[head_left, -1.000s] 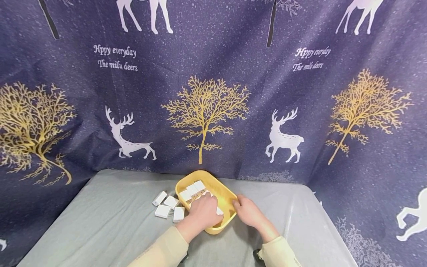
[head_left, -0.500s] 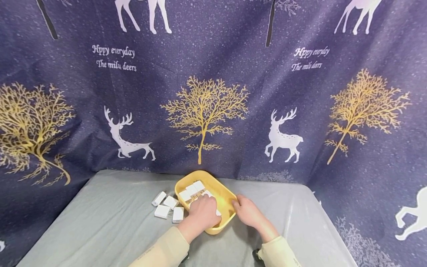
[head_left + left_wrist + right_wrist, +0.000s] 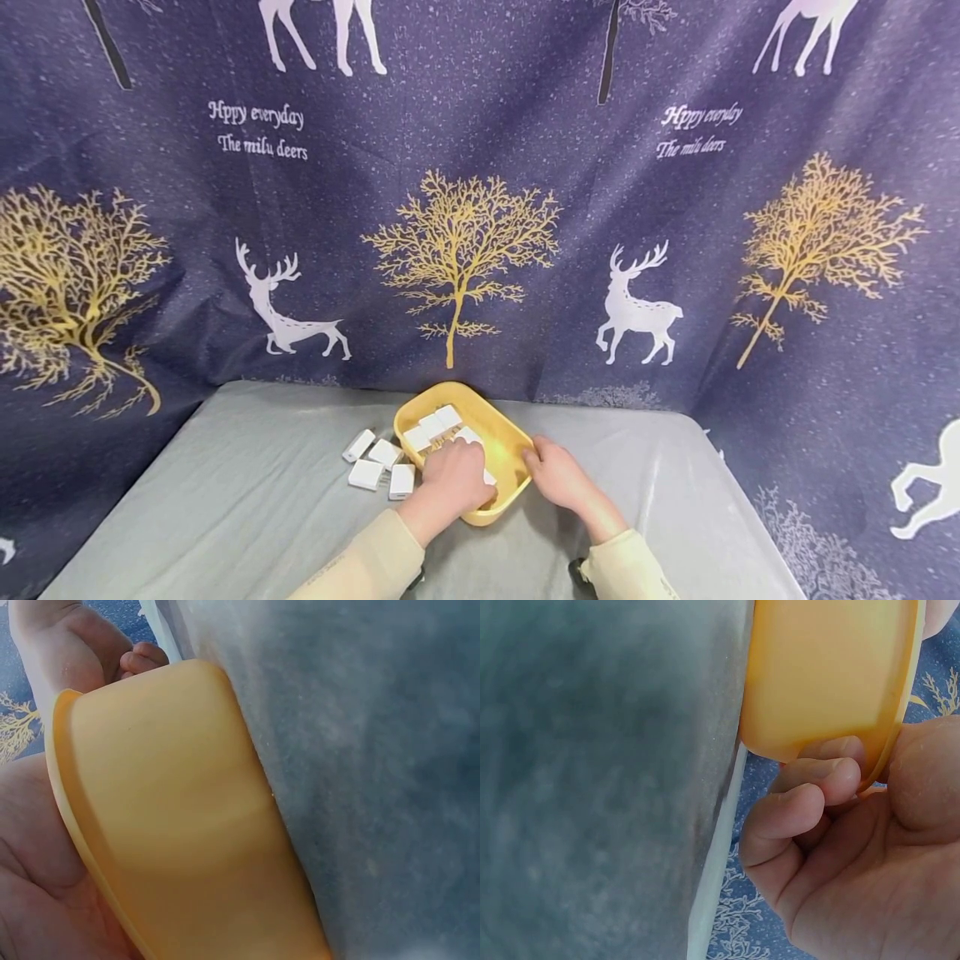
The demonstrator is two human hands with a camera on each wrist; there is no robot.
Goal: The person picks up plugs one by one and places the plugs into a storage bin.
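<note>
Head view: the left hand [image 3: 454,477], fingers hidden, hold impossible to tell, is inside the yellow bin [image 3: 498,433], nearer the white chargers [image 3: 432,426] just beyond; the right hand [image 3: 558,473] grips the bin, whose long axis runs far-left to near-right.

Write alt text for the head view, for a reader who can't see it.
A person's left hand is inside a yellow bin of white plugs while the right hand grips the bin. Four more plugs lie left of the bin on a grey table. Behind hangs a dark blue cloth with gold trees and white deer.
</note>
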